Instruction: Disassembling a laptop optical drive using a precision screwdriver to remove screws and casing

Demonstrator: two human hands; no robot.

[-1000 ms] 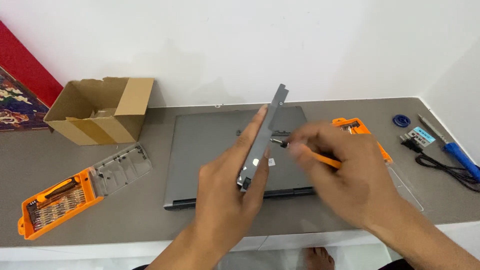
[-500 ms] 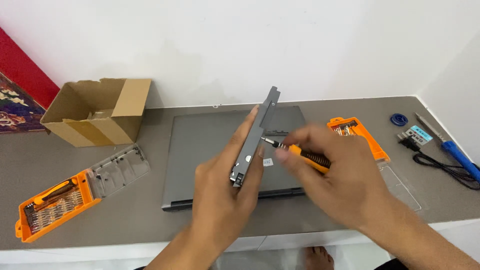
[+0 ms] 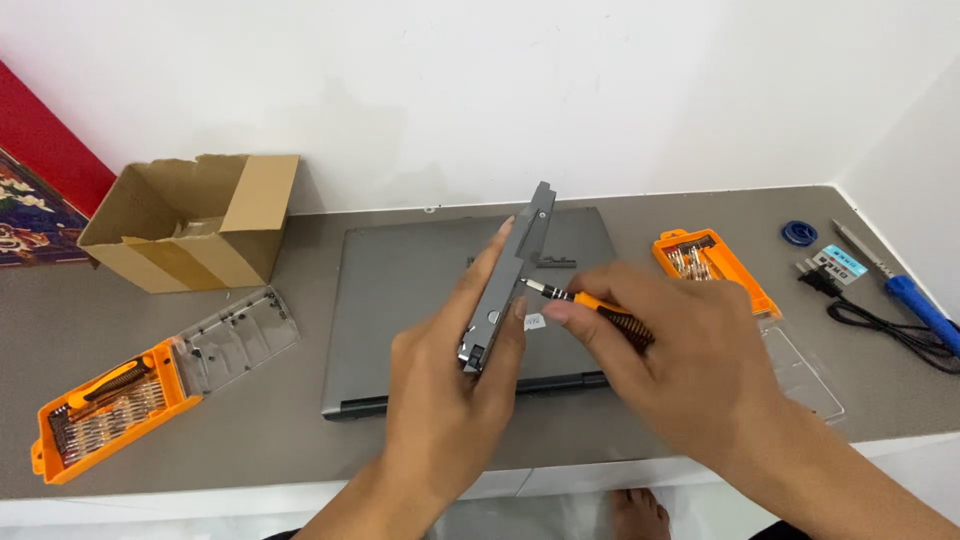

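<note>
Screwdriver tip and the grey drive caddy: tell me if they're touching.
Touching. The head view shows the screwdriver tip pressed against the side of the grey drive caddy, no gap visible.

A cardboard box [image 3: 190, 222], two orange bit cases [image 3: 112, 405] [image 3: 712, 267], a blue soldering iron [image 3: 920, 301] and a small blue reel [image 3: 799, 233] lie about the table [image 3: 250, 440].

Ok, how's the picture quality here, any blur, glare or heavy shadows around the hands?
Head view: even, soft light with no glare; the left hand, the grey flat part it holds and the orange screwdriver in the right hand look sharp, no motion blur. Only faint shadows fall on the grey laptop and beside the cardboard box. The table edges bow slightly, wide-lens style.
</note>
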